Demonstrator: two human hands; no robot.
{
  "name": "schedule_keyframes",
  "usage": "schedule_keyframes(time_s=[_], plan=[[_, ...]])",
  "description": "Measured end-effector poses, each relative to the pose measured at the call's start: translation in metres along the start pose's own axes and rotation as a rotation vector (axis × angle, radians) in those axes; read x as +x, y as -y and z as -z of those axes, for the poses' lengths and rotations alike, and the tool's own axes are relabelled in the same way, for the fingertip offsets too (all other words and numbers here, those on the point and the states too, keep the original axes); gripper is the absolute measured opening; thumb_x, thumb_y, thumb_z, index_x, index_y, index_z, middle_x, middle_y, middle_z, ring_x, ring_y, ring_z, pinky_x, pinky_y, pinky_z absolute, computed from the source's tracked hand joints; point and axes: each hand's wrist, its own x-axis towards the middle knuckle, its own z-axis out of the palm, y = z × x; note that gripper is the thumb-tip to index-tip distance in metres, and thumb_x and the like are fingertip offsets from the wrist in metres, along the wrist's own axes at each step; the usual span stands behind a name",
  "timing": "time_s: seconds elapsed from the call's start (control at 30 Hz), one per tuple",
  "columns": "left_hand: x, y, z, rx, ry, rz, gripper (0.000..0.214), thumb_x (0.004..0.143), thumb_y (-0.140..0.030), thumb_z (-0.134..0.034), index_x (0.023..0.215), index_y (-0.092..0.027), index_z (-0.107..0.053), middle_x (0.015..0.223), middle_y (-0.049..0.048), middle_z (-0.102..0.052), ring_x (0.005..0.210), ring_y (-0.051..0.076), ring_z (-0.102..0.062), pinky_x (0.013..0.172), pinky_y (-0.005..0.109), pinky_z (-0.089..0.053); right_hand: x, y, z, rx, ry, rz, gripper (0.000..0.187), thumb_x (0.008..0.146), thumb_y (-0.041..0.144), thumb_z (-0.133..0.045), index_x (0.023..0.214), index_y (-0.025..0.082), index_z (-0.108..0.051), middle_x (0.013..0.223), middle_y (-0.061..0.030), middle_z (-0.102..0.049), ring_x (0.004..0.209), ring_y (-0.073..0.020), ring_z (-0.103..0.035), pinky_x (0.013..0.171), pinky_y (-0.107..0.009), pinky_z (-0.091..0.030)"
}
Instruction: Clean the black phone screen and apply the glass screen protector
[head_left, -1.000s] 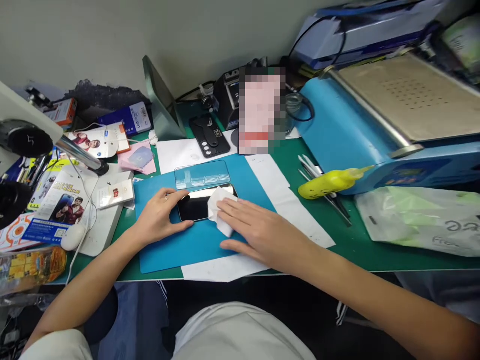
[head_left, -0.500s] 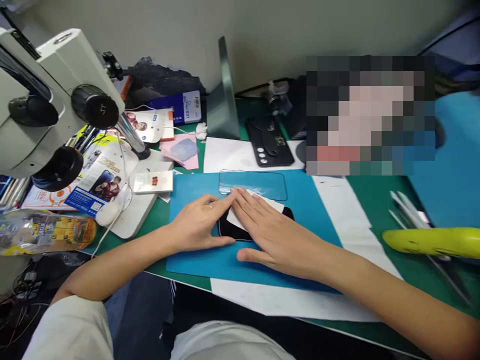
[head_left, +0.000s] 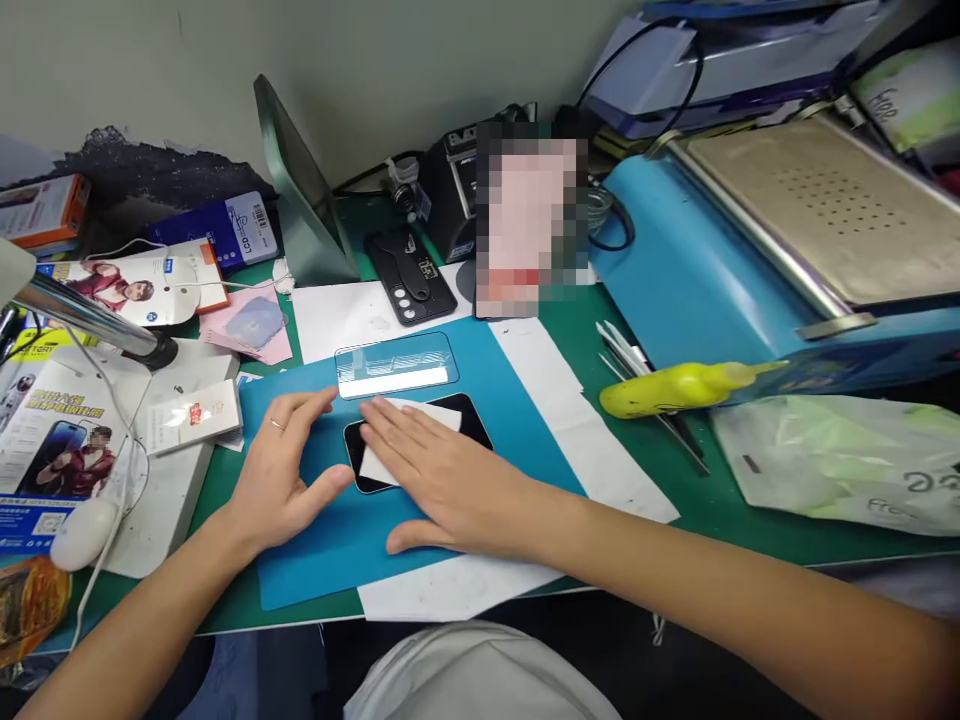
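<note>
A black phone [head_left: 472, 418] lies screen up on a blue mat [head_left: 337, 540]. My right hand [head_left: 439, 475] lies flat on it, fingers stretched out, pressing a white wipe [head_left: 375, 462] against the screen. My left hand [head_left: 281, 468] rests on the mat at the phone's left end, fingers spread, thumb and forefinger bracing the phone's edge. A clear glass screen protector [head_left: 396, 362] lies just beyond the phone on the mat.
A yellow squeeze bottle [head_left: 667, 387] and tweezers [head_left: 637, 365] lie to the right, near a blue machine [head_left: 705, 270] and a plastic bag [head_left: 840, 450]. A black phone case [head_left: 409, 278] sits behind. A white microscope base [head_left: 169, 480], leaflets and small boxes crowd the left.
My right hand has slid the wipe from the phone's right end to its left end. The left hand stayed at the phone's left edge. My head swung left and back.
</note>
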Motion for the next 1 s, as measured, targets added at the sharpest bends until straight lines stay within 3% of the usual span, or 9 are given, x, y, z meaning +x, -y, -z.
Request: schedule_keyframes(time_s=[0.13, 0.23, 0.33, 0.43, 0.5, 0.6, 0.7, 0.8, 1.0], plan=[[0.002, -0.002, -0.002, 0.007, 0.081, 0.014, 0.059, 0.103, -0.058, -0.047, 0.154, -0.030, -0.042, 0.129, 0.0106, -0.061, 0.112, 0.030, -0.060, 0.096, 0.046, -0.052, -0.039, -0.022, 0.009, -0.042, 0.022, -0.097, 0.106, 0.094, 0.078, -0.040, 0.165, 0.003, -0.015, 0.172, -0.0234, -0.010, 0.160, -0.0370, -0.011, 0.126, -0.058, -0.031], [0.003, -0.004, -0.004, -0.046, 0.096, 0.003, 0.058, 0.104, -0.061, -0.041, 0.151, -0.027, -0.045, 0.128, 0.0109, -0.062, 0.114, 0.029, -0.059, 0.100, 0.046, -0.050, -0.047, -0.035, 0.015, -0.039, 0.032, -0.101, 0.108, 0.094, 0.077, -0.045, 0.167, 0.007, -0.006, 0.173, -0.0222, -0.005, 0.160, -0.0383, -0.009, 0.127, -0.059, -0.028], [0.003, -0.006, -0.004, -0.091, 0.021, -0.003, 0.058, 0.105, -0.063, -0.033, 0.151, -0.028, -0.045, 0.132, 0.0112, -0.059, 0.119, 0.028, -0.057, 0.102, 0.046, -0.049, -0.025, -0.036, 0.018, 0.058, 0.090, -0.072, 0.112, 0.091, 0.080, -0.046, 0.166, 0.006, -0.007, 0.173, -0.0225, 0.000, 0.161, -0.0390, -0.005, 0.129, -0.059, -0.022], [0.001, -0.003, -0.003, -0.099, -0.172, 0.026, 0.059, 0.105, -0.066, -0.031, 0.149, -0.030, -0.048, 0.144, 0.0116, -0.051, 0.128, 0.030, -0.052, 0.100, 0.045, -0.050, 0.014, -0.021, 0.017, 0.183, 0.163, -0.014, 0.124, 0.085, 0.087, -0.048, 0.164, -0.002, -0.013, 0.171, -0.0249, 0.004, 0.160, -0.0399, 0.002, 0.131, -0.057, -0.015], [0.001, 0.001, -0.003, -0.114, -0.266, 0.036, 0.060, 0.105, -0.066, -0.031, 0.148, -0.031, -0.050, 0.148, 0.0114, -0.048, 0.131, 0.030, -0.050, 0.099, 0.045, -0.050, 0.035, -0.006, 0.015, 0.222, 0.130, 0.047, 0.125, 0.083, 0.087, -0.051, 0.163, -0.004, -0.018, 0.171, -0.0251, 0.003, 0.161, -0.0379, 0.004, 0.132, -0.053, -0.009], [0.002, 0.007, -0.002, -0.135, -0.273, 0.036, 0.058, 0.105, -0.065, -0.030, 0.147, -0.031, -0.051, 0.148, 0.0113, -0.048, 0.131, 0.030, -0.051, 0.100, 0.046, -0.049, 0.049, 0.015, 0.011, 0.214, 0.070, 0.134, 0.120, 0.086, 0.080, -0.057, 0.161, -0.006, -0.021, 0.171, -0.0268, -0.004, 0.161, -0.0348, 0.001, 0.133, -0.047, -0.003], [0.003, 0.008, -0.002, -0.138, -0.228, 0.040, 0.056, 0.106, -0.063, -0.029, 0.148, -0.031, -0.050, 0.148, 0.0111, -0.049, 0.132, 0.029, -0.051, 0.100, 0.046, -0.050, 0.040, 0.022, 0.009, 0.205, 0.050, 0.184, 0.114, 0.089, 0.075, -0.057, 0.160, -0.007, -0.024, 0.171, -0.0264, -0.008, 0.162, -0.0338, -0.001, 0.133, -0.045, -0.004], [0.003, 0.007, -0.002, -0.139, -0.202, 0.047, 0.056, 0.106, -0.063, -0.028, 0.149, -0.032, -0.049, 0.148, 0.0108, -0.050, 0.132, 0.029, -0.050, 0.100, 0.046, -0.050, 0.017, 0.011, 0.012, 0.247, 0.071, 0.158, 0.109, 0.092, 0.075, -0.052, 0.162, -0.002, -0.022, 0.172, -0.0217, -0.005, 0.162, -0.0332, 0.000, 0.133, -0.047, -0.004], [-0.005, 0.002, -0.004, -0.138, -0.248, 0.144, 0.055, 0.106, -0.062, -0.031, 0.152, -0.034, -0.045, 0.154, 0.0100, -0.045, 0.141, 0.031, -0.043, 0.110, 0.051, -0.045, -0.025, -0.024, 0.028, 0.194, 0.247, -0.139, 0.111, 0.091, 0.083, -0.040, 0.165, 0.005, -0.014, 0.172, -0.0183, 0.005, 0.160, -0.0391, 0.003, 0.131, -0.059, -0.014]])
